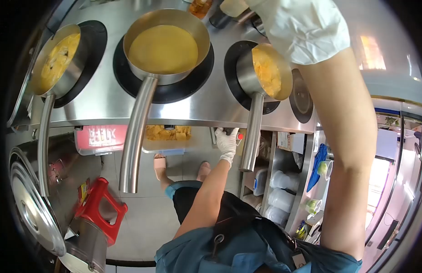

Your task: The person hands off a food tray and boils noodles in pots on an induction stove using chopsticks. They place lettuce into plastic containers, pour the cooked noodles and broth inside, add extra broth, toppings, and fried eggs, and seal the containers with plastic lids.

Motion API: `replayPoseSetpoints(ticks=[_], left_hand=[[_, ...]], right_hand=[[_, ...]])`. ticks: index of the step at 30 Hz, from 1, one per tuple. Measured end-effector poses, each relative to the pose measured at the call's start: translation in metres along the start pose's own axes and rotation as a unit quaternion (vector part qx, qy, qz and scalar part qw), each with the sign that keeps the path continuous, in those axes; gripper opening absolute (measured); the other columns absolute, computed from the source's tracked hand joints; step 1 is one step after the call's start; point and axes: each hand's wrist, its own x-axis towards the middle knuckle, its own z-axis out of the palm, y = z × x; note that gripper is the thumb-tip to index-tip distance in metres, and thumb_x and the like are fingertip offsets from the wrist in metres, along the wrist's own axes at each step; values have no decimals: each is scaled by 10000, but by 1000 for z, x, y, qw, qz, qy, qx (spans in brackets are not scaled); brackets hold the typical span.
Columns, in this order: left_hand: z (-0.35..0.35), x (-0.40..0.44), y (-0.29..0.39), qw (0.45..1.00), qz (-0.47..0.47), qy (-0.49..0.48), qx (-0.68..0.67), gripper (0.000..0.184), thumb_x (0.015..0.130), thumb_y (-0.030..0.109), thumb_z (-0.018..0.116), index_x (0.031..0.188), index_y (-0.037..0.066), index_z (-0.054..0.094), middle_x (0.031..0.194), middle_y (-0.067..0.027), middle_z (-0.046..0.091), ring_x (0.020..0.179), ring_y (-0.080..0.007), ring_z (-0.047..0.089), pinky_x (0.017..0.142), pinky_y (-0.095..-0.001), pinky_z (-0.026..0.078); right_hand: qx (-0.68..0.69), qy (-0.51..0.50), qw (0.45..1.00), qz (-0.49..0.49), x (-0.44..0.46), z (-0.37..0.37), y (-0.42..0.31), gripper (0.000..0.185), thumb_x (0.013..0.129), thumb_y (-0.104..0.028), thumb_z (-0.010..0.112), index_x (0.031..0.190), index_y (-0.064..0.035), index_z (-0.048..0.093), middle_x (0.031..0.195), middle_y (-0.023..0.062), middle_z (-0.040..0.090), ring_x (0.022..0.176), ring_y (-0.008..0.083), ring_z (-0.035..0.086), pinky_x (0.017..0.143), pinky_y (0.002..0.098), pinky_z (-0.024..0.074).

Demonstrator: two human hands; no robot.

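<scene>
My left hand (pixel 226 143), in a white glove, reaches under the counter's front edge, its fingers closed around a dark control knob (pixel 228 130) beside a red button. My right arm stretches up over the counter's right side; a loose white cover (pixel 306 32) hides its wrist, and its fingers are hidden or out of view. The right saucepan (pixel 247 73), holding orange-yellow chunks, is above my left hand. In the middle, a larger saucepan (pixel 163 41) holds yellow broth. Yellow liquid with pieces in it fills the left saucepan (pixel 61 59). All three sit on black round hobs.
Long pan handles (pixel 138 136) overhang the counter edge. Below are a pink-lidded box (pixel 101 138) and a tub of yellow-brown pieces (pixel 168 133). A red stool (pixel 102 209), metal pot and large lid (pixel 36 211) stand at lower left. Shelves with plastic tubs (pixel 281 200) are to the right.
</scene>
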Motion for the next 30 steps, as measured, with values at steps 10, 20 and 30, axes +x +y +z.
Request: replayPoseSetpoints(ticks=[10, 20, 30], left_hand=[[-362, -3, 252, 894, 168, 167, 381, 176, 934, 155, 542, 836, 65, 656, 738, 11, 605, 596, -119, 538, 521, -288, 445], [-337, 7, 583, 975, -15, -172, 143, 635, 958, 517, 449, 1272, -34, 484, 1085, -149, 629, 943, -243, 654, 781, -376, 561], [-262, 16, 536, 971, -69, -139, 181, 238, 775, 61, 666, 977, 0, 556, 699, -42, 550, 532, -122, 526, 496, -261, 430]], right_hand=[[35, 14, 998, -50, 80, 82, 58, 287, 996, -190, 480, 1109, -4, 667, 1129, 52, 660, 975, 158, 652, 780, 277, 531], [-58, -3, 997, -51, 140, 151, 145, 217, 939, -165, 546, 941, -30, 716, 946, 46, 703, 925, 135, 620, 887, 292, 457], [-120, -92, 988, -14, 122, 114, 101, 189, 895, -172, 615, 918, -10, 708, 904, 76, 709, 902, 156, 644, 841, 293, 491]])
